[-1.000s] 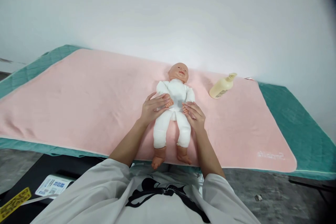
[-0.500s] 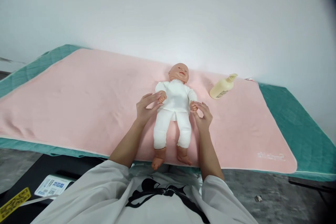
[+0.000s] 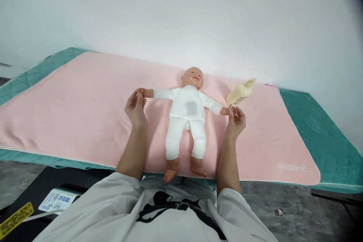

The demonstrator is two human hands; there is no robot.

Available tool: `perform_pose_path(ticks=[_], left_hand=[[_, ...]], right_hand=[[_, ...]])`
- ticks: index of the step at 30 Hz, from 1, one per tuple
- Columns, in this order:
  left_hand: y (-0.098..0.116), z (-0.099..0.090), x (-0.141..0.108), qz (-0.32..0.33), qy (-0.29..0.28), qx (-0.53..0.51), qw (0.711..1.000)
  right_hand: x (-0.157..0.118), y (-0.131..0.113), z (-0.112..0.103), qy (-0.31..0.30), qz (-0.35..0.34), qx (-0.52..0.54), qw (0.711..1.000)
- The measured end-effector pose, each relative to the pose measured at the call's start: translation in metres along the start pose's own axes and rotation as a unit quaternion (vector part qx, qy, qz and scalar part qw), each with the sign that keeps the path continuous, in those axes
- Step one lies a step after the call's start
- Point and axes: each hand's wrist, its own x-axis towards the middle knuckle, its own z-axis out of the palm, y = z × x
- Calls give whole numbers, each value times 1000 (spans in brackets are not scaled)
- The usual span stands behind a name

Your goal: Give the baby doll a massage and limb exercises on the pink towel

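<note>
A baby doll in white clothes lies on its back on a pink mat, its feet toward me and both arms spread out sideways. My left hand pinches the doll's hand on the left, and that arm stretches nearly straight out. On the right, my right hand has its fingers closed round the doll's other hand, that arm angled slightly downward. A grey patch shows on the front of the white top.
A cream pump bottle leans on the mat just beyond my right hand. Green padding shows under the mat. A pale wall rises behind. At the lower left is a black surface with a white labelled box.
Both my hands have moved outward, away from the doll's body, drawing its arms from its sides to a spread position. The grey patch on its top has come into view.
</note>
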Motion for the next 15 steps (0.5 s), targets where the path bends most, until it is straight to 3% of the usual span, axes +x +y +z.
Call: perform_pose_path(ticks=[4, 7, 15], left_hand=[[-6, -9, 9, -138, 41, -45, 989], [-13, -13, 16, -207, 64, -75, 973], [-13, -7, 20, -265, 123, -122, 949]], right_hand=[[5, 2, -7, 7, 66, -58, 996], [8, 6, -13, -15, 99, -83, 992], [9, 10, -16, -47, 117, -166, 978]])
